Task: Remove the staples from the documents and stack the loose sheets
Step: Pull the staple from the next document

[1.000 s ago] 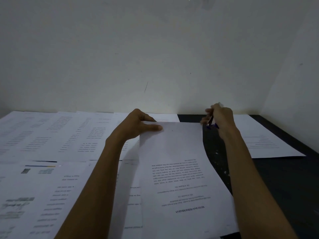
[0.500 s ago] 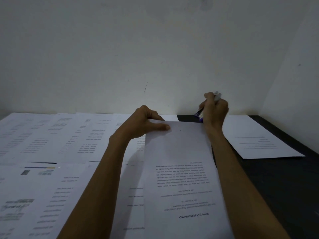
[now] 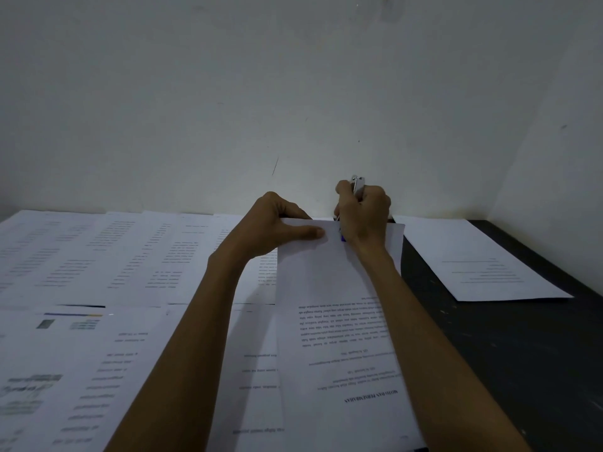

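Document (image 3: pixel 339 288), white, upside-down print, left hand (image 3: pixel 277 223) pinching

left hand (image 3: pixel 277 223) pinches the far edge of a printed document (image 3: pixel 339 321), right hand (image 3: pixel 363 213) grips a metal tool (image 3: pixel 358 184) just beside it, loose sheets (image 3: pixel 98 256) spread over the dark table (image 3: pixel 522 353)

I see white sheets (image 3: pixel 326 282) with black lines of print, a black bench (image 3: pixel 522 353), a silver tool (image 3: pixel 358 185) with a blue part, and a pale greyish wall (image 3: pixel 293 93).
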